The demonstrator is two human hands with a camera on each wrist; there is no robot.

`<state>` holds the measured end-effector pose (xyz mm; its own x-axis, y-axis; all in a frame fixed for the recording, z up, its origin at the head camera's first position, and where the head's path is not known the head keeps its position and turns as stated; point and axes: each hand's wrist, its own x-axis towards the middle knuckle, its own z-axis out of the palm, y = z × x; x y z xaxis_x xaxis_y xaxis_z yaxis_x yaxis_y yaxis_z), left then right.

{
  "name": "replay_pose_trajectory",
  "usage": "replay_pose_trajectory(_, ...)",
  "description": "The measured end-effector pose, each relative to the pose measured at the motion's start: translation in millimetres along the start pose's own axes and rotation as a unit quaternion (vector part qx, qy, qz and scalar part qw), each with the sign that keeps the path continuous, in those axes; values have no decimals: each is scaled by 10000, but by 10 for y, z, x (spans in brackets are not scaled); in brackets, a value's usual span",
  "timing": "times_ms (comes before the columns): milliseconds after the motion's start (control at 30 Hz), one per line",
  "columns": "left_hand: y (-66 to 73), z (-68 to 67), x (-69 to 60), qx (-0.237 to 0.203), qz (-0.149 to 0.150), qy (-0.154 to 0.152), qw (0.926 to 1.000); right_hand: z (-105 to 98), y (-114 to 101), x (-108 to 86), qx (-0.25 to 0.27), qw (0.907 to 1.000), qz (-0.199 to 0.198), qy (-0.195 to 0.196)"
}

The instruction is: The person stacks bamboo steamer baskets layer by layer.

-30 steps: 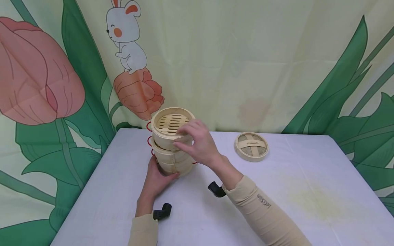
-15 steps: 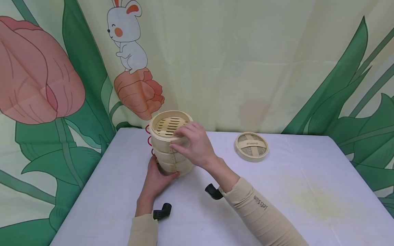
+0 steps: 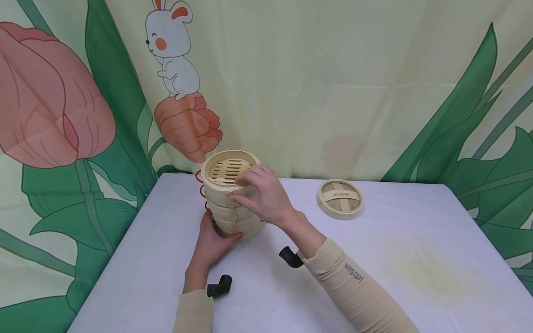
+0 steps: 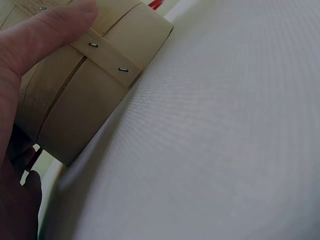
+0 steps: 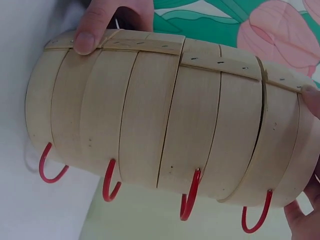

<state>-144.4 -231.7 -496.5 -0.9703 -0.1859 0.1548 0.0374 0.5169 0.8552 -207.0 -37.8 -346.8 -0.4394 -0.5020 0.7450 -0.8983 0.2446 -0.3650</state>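
Note:
A stack of round bamboo steamer baskets [image 3: 220, 196] stands on the left part of the table, with red loop handles [image 5: 109, 180] down its side. My left hand [image 3: 212, 238] grips the lowest part of the stack, and its thumb [image 4: 55, 30] lies across the stapled bamboo band. At the top, my right hand [image 3: 268, 196] pinches the near right rim of the uppermost basket [image 3: 212, 182], whose slatted floor shows. In the right wrist view a thin dark seam runs under that basket. Fingers behind the stack are partly hidden.
A round woven bamboo lid [image 3: 340, 199] lies on the white-covered table [image 3: 374, 259], right of the stack. Behind the table hangs a printed curtain [image 3: 312, 92]. Black wrist cameras [image 3: 291, 257] stick out from both sleeves.
My right hand has lowered the uppermost basket and shifted it slightly left; the gap beneath it has narrowed. My left hand keeps its place. Little differs over the last half second.

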Motion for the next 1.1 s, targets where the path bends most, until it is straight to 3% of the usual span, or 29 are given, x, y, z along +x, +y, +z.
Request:
replay_pose_trajectory(267, 5, 7, 10, -57, -24, -21, 10000, -10, -12, 5, -83, 9998, 50, -184)
replay_pose_trajectory(600, -25, 18, 26, -160, 214, 59, 9996, -29, -9, -8, -116, 9997, 115, -173)
replay_pose_trajectory(1100, -37, 25, 22, -30, -13, 26, 10000, -119, 36, -73, -39, 9999, 52, 98)
